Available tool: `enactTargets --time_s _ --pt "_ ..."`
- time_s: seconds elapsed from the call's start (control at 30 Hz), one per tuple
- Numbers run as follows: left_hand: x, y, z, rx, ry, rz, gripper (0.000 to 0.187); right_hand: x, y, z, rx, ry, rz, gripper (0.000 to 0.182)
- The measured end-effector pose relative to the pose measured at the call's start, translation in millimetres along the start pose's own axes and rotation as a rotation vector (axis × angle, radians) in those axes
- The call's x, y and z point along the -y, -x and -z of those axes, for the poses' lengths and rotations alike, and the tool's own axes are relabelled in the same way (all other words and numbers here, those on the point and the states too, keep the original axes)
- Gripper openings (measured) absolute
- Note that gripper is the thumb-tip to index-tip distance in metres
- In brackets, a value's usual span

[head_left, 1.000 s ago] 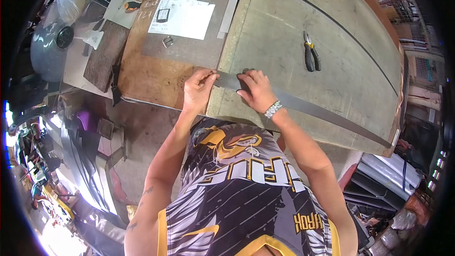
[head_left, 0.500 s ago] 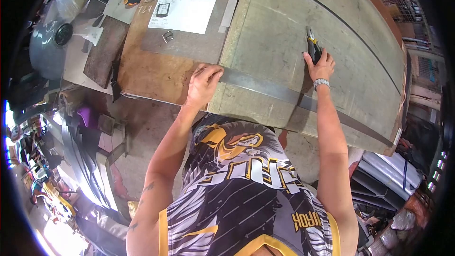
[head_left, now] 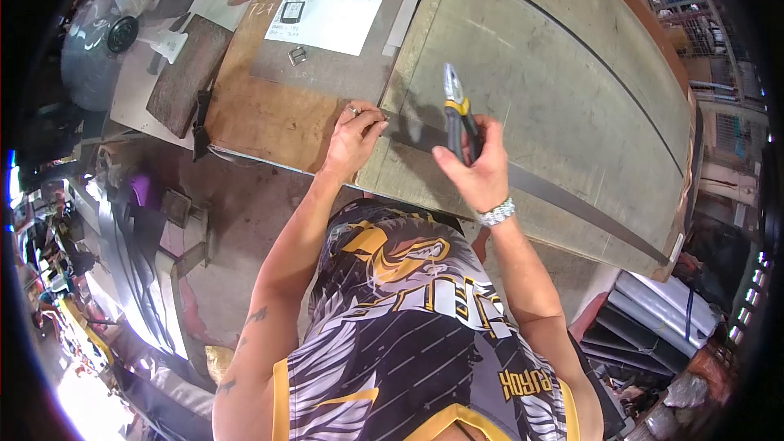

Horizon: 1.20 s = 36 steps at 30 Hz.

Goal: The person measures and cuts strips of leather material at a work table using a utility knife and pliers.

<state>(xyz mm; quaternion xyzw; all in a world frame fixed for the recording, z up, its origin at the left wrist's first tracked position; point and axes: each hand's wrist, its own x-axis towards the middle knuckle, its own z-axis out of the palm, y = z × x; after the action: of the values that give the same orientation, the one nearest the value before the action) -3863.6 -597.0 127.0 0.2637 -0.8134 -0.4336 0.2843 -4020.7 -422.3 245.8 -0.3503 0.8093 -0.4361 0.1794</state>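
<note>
My right hand (head_left: 482,171) holds a pair of pliers (head_left: 457,106) with black and yellow handles, raised above the table with the metal jaws pointing away from me. A long flat dark grey strip (head_left: 572,201) runs along the near side of the table to its right end. At the strip's left end my left hand (head_left: 356,137) is closed, thumb and fingers pinched together. What sits at the fingertips is small and partly hidden; it seems to be the end of the strip.
Left of my left hand lies a brown board (head_left: 269,114). Beyond it are a white paper sheet (head_left: 327,20) with writing and a small metal buckle (head_left: 296,55). A thin dark strip (head_left: 572,37) curves across the far part of the greenish table top (head_left: 523,73).
My right hand has picked the pliers up off the table and brought them left and nearer, towards my left hand. The left hand stays at the strip's end.
</note>
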Motion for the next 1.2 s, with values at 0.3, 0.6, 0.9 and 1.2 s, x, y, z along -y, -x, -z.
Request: enactTargets --time_s 0.3,0.6,0.9,1.2 --pt "4.1 5.0 -3.0 -0.05 -0.103 -0.102 0.01 -19.6 7.9 -73.8 0.149 0.244 0.19 0.073" --pt "11.0 7.9 -6.6 -0.05 -0.09 -0.151 0.014 48.8 17.0 -44.1 -0.041 -0.041 0.087 0.074" --pt "8.6 8.1 -5.8 -0.06 -0.071 -0.134 0.012 5.8 19.9 -61.3 0.13 0.158 0.051 0.075" --pt "9.6 7.3 -4.7 -0.068 -0.149 -0.188 0.014 -6.5 18.2 -70.2 0.249 0.264 0.032 0.073"
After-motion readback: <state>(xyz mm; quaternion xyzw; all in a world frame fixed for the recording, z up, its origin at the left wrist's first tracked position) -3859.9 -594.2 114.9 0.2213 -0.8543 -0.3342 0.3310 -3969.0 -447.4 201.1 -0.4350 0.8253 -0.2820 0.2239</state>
